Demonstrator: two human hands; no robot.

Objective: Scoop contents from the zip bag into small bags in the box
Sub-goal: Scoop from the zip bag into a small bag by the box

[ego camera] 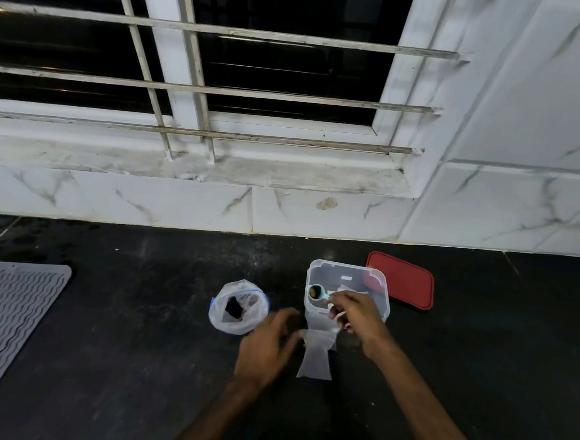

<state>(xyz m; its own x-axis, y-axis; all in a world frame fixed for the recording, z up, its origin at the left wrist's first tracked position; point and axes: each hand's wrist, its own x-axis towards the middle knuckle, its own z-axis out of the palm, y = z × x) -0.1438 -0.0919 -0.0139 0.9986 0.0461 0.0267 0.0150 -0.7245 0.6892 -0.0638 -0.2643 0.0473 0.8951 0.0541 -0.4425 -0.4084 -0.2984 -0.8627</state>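
Observation:
An open zip bag (238, 307) with a blue seal stands on the black counter, dark contents showing inside. To its right is a clear plastic box (350, 275) with small bags in it. My right hand (357, 315) grips a teal scoop (317, 292) holding dark contents, level over the box's near left corner. A small clear bag (317, 354) hangs in front of the box, and my left hand (269, 345) pinches its upper left edge.
A red lid (403, 279) lies flat behind and right of the box. A grey ribbed mat (3, 320) covers the counter at the far left. A white marble wall and a barred window rise behind the counter.

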